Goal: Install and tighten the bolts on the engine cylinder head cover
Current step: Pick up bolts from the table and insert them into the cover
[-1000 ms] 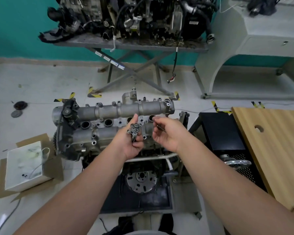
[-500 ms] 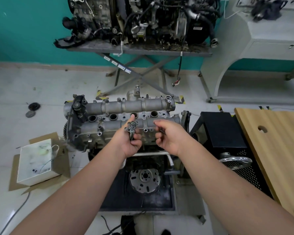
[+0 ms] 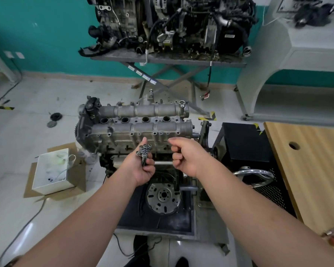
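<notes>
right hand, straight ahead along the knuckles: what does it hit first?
Most likely the near side of the cylinder head cover, just beyond the right hand. Nothing shows between them, though depth is hard to judge here.

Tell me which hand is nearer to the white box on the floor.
Left. The left hand, gripping the bolts, is just right of the white box; the right hand is farther right.

Left hand (image 3: pixel 141 166) grips bolts (image 3: pixel 143 150); right hand (image 3: pixel 185 157) curled, perhaps pinching one.
</notes>
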The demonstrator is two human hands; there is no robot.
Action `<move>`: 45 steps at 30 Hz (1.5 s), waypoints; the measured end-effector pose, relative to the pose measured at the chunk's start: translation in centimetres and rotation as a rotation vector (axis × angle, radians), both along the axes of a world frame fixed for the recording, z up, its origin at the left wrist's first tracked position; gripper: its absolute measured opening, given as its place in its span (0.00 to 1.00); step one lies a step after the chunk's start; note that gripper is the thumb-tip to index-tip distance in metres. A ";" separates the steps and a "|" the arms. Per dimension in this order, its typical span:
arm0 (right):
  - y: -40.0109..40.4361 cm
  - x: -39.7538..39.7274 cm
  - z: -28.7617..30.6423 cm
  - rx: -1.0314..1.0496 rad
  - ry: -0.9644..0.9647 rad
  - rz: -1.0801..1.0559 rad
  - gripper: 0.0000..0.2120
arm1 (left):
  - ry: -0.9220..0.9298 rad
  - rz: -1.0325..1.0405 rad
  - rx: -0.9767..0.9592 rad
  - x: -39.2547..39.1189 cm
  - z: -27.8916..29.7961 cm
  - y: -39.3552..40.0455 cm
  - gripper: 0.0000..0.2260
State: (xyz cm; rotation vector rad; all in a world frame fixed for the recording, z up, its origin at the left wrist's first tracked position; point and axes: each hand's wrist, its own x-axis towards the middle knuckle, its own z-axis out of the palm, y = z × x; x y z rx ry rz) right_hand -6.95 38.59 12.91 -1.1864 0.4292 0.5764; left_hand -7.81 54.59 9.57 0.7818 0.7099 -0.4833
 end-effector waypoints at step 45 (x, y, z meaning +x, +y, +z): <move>5.3 -9.6 -41.0 -1.209 0.009 1.038 0.19 | 0.228 -0.180 -0.030 -9.2 -36.6 8.4 0.15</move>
